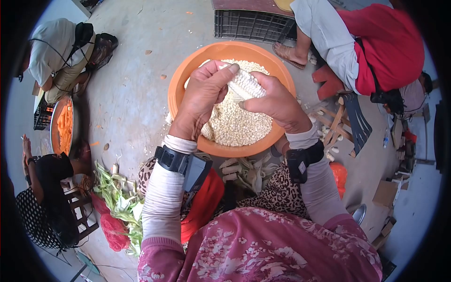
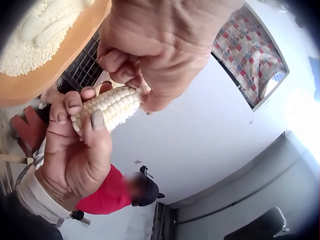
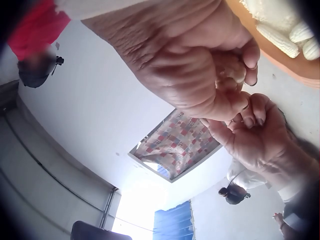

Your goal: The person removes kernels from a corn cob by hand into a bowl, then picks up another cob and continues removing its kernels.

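Note:
An ear of white corn is held between both hands above a wide orange basin. My left hand pinches one end, its thumb laid along the tip. My right hand grips the other end, thumb in front and fingers behind. Rows of pale kernels cover the side of the ear seen in the left wrist view. Loose kernels fill much of the basin below, and stripped cobs lie among them. In the right wrist view my own palm hides most of the ear.
Green husks and a red mesh bag lie at the left. A person in red sits at the upper right beside a black crate. At the left, a person in a light shirt bends by a bowl of orange strips.

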`<action>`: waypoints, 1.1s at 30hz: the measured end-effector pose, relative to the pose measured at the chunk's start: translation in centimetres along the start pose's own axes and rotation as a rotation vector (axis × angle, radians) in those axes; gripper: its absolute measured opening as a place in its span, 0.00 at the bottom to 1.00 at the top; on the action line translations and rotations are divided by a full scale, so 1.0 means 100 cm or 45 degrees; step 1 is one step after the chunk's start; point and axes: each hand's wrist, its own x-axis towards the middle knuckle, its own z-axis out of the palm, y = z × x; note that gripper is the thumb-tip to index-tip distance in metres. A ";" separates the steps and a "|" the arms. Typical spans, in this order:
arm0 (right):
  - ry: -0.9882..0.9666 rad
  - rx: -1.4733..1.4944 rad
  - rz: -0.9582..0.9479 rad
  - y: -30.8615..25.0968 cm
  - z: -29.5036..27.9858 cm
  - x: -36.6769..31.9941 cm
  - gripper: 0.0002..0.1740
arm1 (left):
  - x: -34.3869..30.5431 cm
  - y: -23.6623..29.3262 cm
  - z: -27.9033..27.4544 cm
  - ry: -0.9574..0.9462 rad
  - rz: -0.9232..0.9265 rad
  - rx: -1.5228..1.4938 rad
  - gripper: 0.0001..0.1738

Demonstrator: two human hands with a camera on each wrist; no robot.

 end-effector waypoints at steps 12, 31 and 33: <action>0.050 -0.032 -0.022 0.007 0.001 0.005 0.25 | -0.003 -0.001 -0.004 0.123 -0.106 -0.314 0.16; 0.026 0.074 -0.029 0.006 -0.002 0.001 0.22 | 0.000 -0.007 -0.005 -0.134 0.033 -0.208 0.06; 0.031 0.089 -0.034 0.007 -0.001 0.001 0.22 | 0.000 -0.007 -0.004 -0.131 0.047 -0.179 0.06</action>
